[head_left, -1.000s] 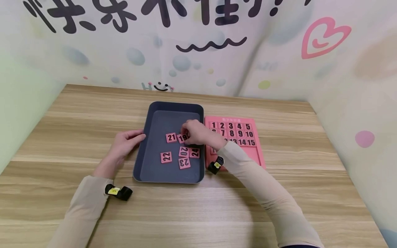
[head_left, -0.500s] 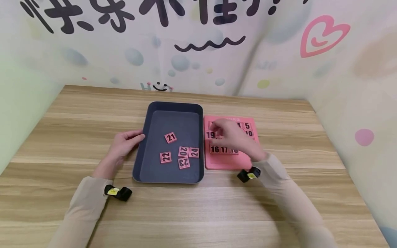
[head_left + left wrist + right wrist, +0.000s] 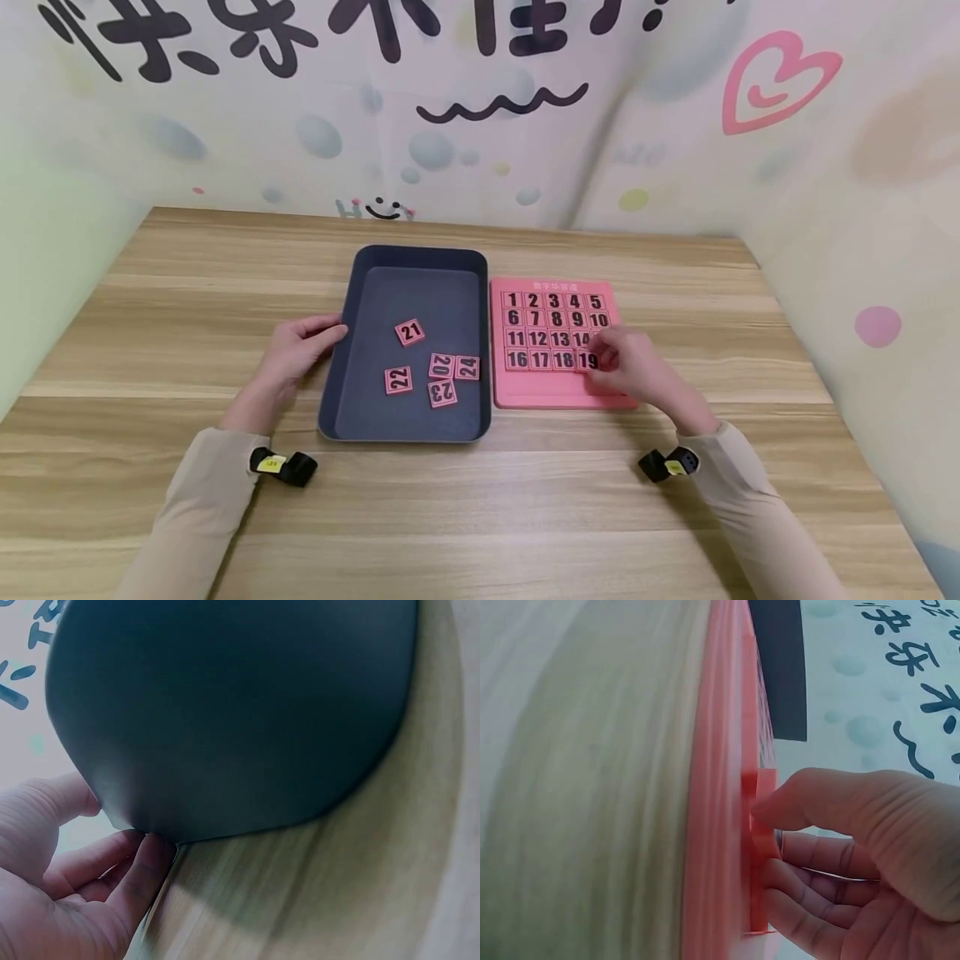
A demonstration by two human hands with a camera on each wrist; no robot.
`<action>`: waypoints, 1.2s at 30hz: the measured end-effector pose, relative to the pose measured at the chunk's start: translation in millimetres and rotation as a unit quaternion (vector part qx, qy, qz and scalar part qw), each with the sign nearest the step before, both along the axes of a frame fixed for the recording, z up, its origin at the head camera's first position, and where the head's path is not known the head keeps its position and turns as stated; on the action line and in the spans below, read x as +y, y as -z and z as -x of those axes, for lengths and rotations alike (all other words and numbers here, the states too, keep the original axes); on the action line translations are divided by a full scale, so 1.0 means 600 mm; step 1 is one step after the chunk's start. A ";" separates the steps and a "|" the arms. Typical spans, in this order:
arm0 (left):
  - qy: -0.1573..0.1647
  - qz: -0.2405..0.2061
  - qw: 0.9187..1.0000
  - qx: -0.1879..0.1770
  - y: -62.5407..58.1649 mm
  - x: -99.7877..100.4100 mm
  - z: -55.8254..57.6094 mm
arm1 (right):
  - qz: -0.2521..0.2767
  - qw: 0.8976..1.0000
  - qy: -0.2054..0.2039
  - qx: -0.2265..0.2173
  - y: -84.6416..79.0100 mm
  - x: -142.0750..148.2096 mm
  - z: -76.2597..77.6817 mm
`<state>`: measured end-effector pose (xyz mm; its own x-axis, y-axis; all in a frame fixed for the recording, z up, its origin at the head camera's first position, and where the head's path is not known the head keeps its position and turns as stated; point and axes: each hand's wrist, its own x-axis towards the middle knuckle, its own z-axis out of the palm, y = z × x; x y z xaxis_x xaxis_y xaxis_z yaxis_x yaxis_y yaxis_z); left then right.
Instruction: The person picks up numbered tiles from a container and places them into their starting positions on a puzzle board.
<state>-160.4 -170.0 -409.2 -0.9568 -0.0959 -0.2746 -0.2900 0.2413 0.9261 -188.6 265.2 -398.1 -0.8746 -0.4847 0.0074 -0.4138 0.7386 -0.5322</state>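
In the head view my right hand pinches the pink number tile 19 between thumb and fingers. That tile sits in the fourth row of the pink number puzzle board, right beside tile 18. In the right wrist view the tile stands slightly proud of the board. My left hand holds the dark tray at its left edge; the left wrist view shows thumb and fingertips on either side of the rim. Loose tiles 21, 22, 20, 24 and 23 lie in the tray.
The tray stands directly left of the board on a wooden table. Behind the table hangs a printed wall cloth. A pink strip of board shows below the fourth row. Each wrist wears a small black camera.
My right hand has carried tile 19 out of the tray, rightward over the board, and down beside tile 18. Tile 21 has turned slightly. The left hand stays at the tray's edge.
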 end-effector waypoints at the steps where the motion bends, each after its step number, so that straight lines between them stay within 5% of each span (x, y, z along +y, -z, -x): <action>1: -0.001 0.000 1.000 -0.001 0.000 0.000 0.000 | -0.004 1.000 -0.002 0.001 0.000 0.002 0.000; 24: -0.001 0.009 1.000 -0.013 -0.004 0.001 0.002 | -0.036 0.998 0.038 0.040 -0.014 -0.020 -0.004; 36: -0.003 0.006 1.000 -0.004 -0.003 0.000 -0.001 | 0.081 0.992 -0.076 0.062 -0.041 -0.166 0.017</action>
<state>-159.6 -170.0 -407.5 -0.9539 -0.1053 -0.2809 -0.2988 0.2512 0.9207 -199.0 165.6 -373.3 -0.7791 -0.5944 0.1993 -0.5835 0.5714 -0.5771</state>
